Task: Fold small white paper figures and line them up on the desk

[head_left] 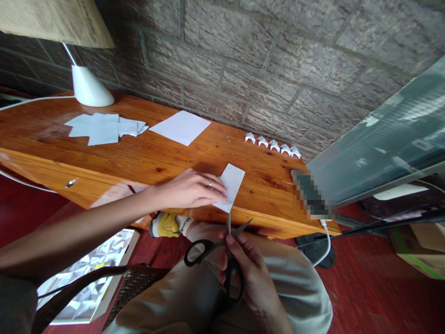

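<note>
the paper [233,178] lies at the front edge of the table [174,160] and should be light, limp and easily creased, best pressed flat or pinched by an edge; the scissors [242,228] should be stiff and weightier, best taken by the handles. the left hand [189,188] reaches across palm down, fingers close together, resting on the paper without gripping, while the right hand [253,269] is clamped around the scissors, blades apart and pointing up toward the paper.

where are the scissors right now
In the head view, the scissors are in the right hand, at lower centre, just below the white paper partly under the left hand.
</note>
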A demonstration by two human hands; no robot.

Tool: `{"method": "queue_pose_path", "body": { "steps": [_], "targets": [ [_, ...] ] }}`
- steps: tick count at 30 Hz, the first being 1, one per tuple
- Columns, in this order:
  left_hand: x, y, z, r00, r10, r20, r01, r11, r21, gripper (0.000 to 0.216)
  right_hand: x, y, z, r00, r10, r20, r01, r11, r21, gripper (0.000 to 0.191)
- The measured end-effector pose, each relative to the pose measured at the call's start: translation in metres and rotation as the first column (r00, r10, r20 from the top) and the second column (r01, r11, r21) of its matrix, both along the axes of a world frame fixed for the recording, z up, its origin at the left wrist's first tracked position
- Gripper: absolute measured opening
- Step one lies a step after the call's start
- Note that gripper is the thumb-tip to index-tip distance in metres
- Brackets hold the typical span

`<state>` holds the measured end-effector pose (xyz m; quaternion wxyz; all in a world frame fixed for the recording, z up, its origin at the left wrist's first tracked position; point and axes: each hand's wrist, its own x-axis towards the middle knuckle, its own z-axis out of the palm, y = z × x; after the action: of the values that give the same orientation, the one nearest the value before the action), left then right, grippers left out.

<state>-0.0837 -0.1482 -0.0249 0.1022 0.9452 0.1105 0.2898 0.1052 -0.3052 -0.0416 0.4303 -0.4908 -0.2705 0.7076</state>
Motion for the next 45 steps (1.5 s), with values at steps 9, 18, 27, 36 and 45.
{"method": "queue_pose_path", "body": {
  "steps": [9,18,27,36,45],
  "targets": [
    [-0.001,-0.003,0.002,1.0,0.01,-0.029,-0.009,0.999,0.048,0.023,0.0,0.004,-0.005,1.0,-0.012,0.013,0.012,1.0,0.004,0.046],
    [-0.001,-0.004,-0.001,0.999,-0.023,-0.028,0.025,0.994,0.105,0.021,0.002,0.005,-0.005,1.0,-0.013,0.007,0.013,1.0,0.014,0.042],
    [-0.002,-0.004,-0.003,0.999,0.008,-0.044,0.001,0.982,0.187,0.02,-0.002,0.011,-0.009,0.999,-0.039,-0.033,0.041,0.998,0.043,0.038],
    [-0.002,-0.004,-0.004,0.999,0.019,-0.049,-0.01,0.981,0.192,0.02,-0.002,0.008,-0.009,0.996,-0.083,0.031,0.08,0.994,0.078,0.038],
    [-0.002,-0.005,-0.005,0.998,0.026,-0.05,-0.017,0.984,0.179,0.021,-0.002,0.016,-0.007,0.994,-0.085,0.069,0.078,0.992,0.104,0.037]
  ]
}}
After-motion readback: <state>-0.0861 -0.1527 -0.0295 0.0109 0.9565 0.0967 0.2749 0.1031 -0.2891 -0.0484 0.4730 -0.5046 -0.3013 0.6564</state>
